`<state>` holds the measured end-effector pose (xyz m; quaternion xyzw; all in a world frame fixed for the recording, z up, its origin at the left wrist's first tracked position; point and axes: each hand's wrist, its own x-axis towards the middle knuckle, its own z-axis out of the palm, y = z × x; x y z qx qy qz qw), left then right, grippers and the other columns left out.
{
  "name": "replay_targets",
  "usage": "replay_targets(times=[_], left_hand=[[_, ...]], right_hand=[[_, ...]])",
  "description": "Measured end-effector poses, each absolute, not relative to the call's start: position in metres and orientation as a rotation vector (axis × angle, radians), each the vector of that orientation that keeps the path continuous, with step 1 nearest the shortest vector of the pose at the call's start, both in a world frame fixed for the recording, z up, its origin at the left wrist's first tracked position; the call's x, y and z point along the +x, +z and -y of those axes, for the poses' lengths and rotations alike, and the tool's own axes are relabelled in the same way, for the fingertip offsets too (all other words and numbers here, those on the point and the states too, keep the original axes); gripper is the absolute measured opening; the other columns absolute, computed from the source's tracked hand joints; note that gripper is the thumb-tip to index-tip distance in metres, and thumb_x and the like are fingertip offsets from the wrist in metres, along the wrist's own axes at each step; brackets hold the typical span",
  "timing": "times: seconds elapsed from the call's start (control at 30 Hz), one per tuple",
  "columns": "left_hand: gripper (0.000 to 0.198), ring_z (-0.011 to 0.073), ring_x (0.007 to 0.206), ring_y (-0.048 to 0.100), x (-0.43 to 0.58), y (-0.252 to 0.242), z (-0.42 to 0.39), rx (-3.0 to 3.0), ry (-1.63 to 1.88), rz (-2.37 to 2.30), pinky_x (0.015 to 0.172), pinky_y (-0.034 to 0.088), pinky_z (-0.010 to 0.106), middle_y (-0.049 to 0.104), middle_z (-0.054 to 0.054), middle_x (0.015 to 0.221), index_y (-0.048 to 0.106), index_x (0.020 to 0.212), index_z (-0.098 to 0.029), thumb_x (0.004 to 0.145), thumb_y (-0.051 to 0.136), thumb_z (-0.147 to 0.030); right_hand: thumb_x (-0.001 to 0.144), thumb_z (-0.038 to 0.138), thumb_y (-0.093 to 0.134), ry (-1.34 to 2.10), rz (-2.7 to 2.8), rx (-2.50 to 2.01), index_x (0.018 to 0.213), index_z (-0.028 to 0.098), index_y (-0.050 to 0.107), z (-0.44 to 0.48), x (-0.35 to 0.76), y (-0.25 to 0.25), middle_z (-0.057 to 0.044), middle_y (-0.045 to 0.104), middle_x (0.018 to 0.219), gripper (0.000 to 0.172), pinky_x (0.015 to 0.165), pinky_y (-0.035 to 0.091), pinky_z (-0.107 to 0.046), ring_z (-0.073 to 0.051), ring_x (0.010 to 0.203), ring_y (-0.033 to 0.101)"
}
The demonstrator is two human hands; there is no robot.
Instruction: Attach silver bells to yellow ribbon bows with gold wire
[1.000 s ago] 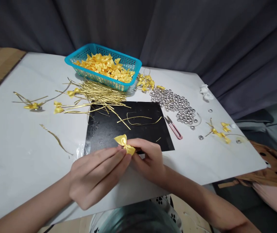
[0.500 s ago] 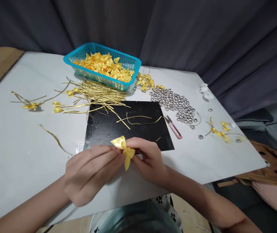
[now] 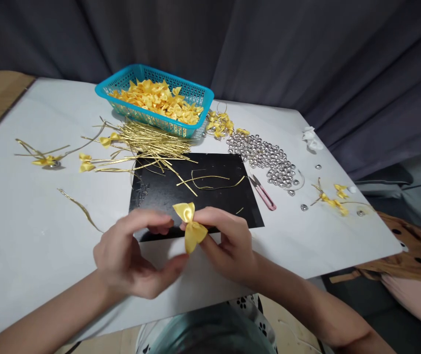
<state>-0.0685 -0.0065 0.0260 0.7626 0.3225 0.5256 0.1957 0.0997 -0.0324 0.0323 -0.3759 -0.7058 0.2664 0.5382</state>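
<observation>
A yellow ribbon bow (image 3: 193, 227) is pinched between the thumb and fingers of my right hand (image 3: 228, 241), above the front edge of a black mat (image 3: 159, 201). My left hand (image 3: 136, 255) is open just left of the bow, thumb and fingers spread apart. Its thumb tip comes close to the bow's lower loop; whether they touch I cannot tell. Two loose gold ties (image 3: 210, 178) and a curved strand lie on the mat beyond my hands.
A blue basket (image 3: 100, 90) of yellow bows stands at the back, behind a pile of gold ties (image 3: 155, 140). Silver beads (image 3: 265, 157) spread to the right, near pink-handled thread snips (image 3: 265, 194). Finished-looking bow pieces (image 3: 334, 199) lie at the right.
My left hand has let go of the bow and opened, drawing back to the left. The bow has turned slightly in my right hand, its loops more spread.
</observation>
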Motion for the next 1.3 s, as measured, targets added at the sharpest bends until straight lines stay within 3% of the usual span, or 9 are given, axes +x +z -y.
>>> replay_targets(times=[0.1, 0.23, 0.43, 0.7, 1.3], left_hand=[[0.028, 0.0156, 0.048, 0.064, -0.067, 0.034, 0.007, 2.379, 1.466, -0.847, 0.044, 0.054, 0.025, 0.068, -0.002, 0.060, 0.060, 0.087, -0.025, 0.068, 0.074, -0.039], [0.013, 0.0132, 0.047, 0.064, -0.066, 0.041, 0.006, 2.667, 1.432, -0.862, 0.046, 0.054, 0.022, 0.071, -0.002, 0.061, 0.063, 0.084, -0.024, 0.075, 0.067, -0.016], [0.012, 0.0109, 0.056, 0.065, -0.060, 0.035, 0.010, 2.124, 1.416, -1.115, 0.054, 0.053, 0.020, 0.071, -0.003, 0.069, 0.064, 0.083, -0.023, 0.077, 0.065, -0.012], [0.009, 0.0056, 0.050, 0.063, -0.054, 0.045, 0.003, 1.430, 1.136, -1.026, 0.050, 0.052, 0.010, 0.068, -0.009, 0.062, 0.064, 0.075, -0.023, 0.074, 0.066, -0.014], [0.009, 0.0032, 0.050, 0.059, -0.054, 0.045, 0.003, 1.507, 1.072, -1.087, 0.051, 0.049, 0.007, 0.065, -0.009, 0.058, 0.063, 0.074, -0.022, 0.081, 0.060, -0.017]], right_hand=[[0.081, 0.005, 0.052, 0.605, 1.661, -0.957, 0.088, 0.016, 0.060, 0.033, 0.098, 0.035, -0.002, 0.066, 0.073, 0.015, 0.055, 0.048, -0.019, -0.009, 0.060, 0.058], [0.082, 0.006, 0.052, 0.381, 1.774, -1.099, 0.088, 0.017, 0.061, 0.036, 0.097, 0.038, -0.001, 0.065, 0.069, 0.016, 0.051, 0.046, -0.019, -0.009, 0.057, 0.056], [0.081, 0.008, 0.060, -0.019, 1.852, -1.026, 0.087, 0.016, 0.060, 0.033, 0.101, 0.040, -0.003, 0.068, 0.069, 0.009, 0.055, 0.049, -0.022, -0.012, 0.057, 0.059], [0.088, 0.014, 0.054, 0.070, 1.952, -0.929, 0.089, 0.018, 0.061, 0.018, 0.112, 0.044, -0.002, 0.069, 0.077, 0.008, 0.062, 0.052, -0.017, -0.009, 0.069, 0.064], [0.086, 0.005, 0.052, 0.356, 1.729, -0.895, 0.078, 0.017, 0.061, 0.010, 0.101, 0.046, -0.001, 0.068, 0.075, 0.017, 0.067, 0.050, -0.022, -0.010, 0.071, 0.059]])
